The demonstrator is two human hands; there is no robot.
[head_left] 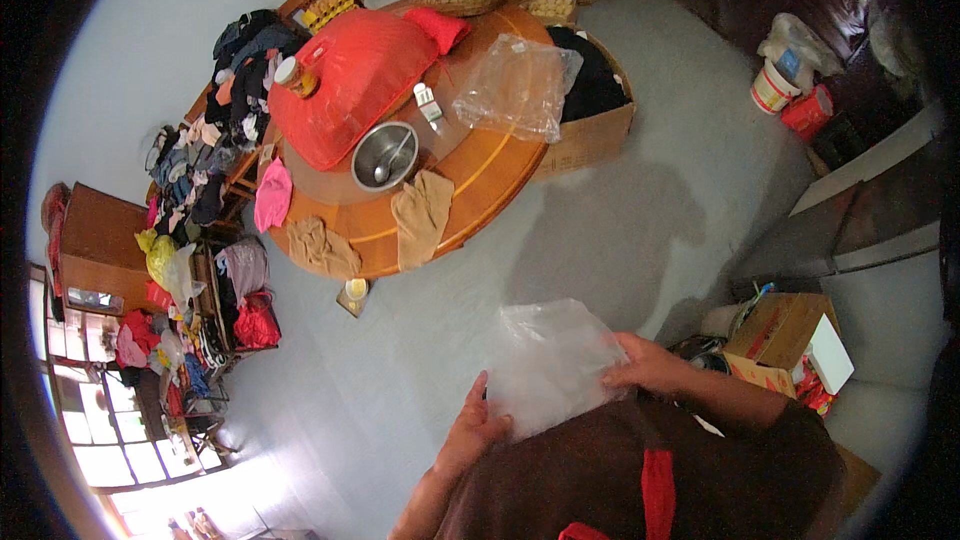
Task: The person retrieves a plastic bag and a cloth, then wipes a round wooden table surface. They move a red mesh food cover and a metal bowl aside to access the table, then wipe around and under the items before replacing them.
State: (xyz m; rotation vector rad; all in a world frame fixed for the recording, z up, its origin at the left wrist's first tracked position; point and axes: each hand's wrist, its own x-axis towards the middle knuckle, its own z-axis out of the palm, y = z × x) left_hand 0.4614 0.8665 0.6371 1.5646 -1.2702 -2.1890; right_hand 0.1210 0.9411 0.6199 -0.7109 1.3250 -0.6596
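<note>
A clear plastic bag (551, 364) is stretched in front of my body, above the grey floor. My left hand (480, 420) grips its lower left edge, thumb on the near face. At the other side, my right hand (645, 364) pinches the bag's right edge. The bag looks flat, and nothing shows inside it. A round wooden table (495, 172) stands beyond my hands. On it lie another clear plastic bag (517, 86), a steel bowl (364, 157) with a spoon in it, and two crumpled tan cloths (424, 217) (322, 246).
A red mesh food cover (352, 75) with a jar (292, 76) on it spans the table's far side. An open cardboard box (589, 146) of dark cloth stands beside the table. Clothes (195, 172) are heaped at left. Cardboard boxes (780, 330) stand near my right arm.
</note>
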